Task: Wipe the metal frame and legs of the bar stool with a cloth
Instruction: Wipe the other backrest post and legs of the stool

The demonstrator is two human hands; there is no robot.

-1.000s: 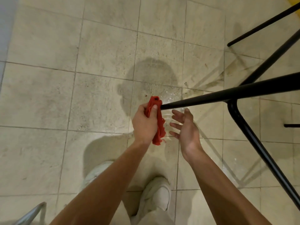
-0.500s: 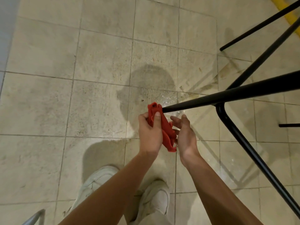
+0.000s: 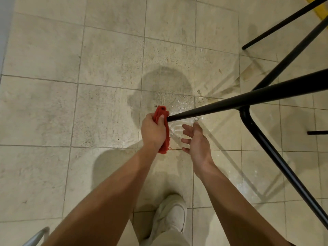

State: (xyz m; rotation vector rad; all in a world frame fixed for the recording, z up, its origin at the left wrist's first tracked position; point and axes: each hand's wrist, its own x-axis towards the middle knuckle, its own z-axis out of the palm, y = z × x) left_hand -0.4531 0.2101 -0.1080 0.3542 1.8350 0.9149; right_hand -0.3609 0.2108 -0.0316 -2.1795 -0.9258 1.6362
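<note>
A black metal bar stool lies tipped, and its nearest leg points left toward me above the floor. My left hand grips a bunched red cloth wrapped over the tip of that leg, thumb pressed on the cloth. The cloth's tail hangs below my fist. My right hand hovers just right of the cloth with fingers spread and relaxed, holding nothing. A curved black footrest bar runs from the leg down to the right.
Other black stool legs cross the upper right. The tiled floor is dusty with white specks under the leg. My light shoe stands below the hands. A grey metal rail shows at the bottom left, a yellow strip at the top right.
My right hand, which was touching the cloth half a second ago, has drawn away to the right and opened. My left hand keeps the cloth on the leg tip.
</note>
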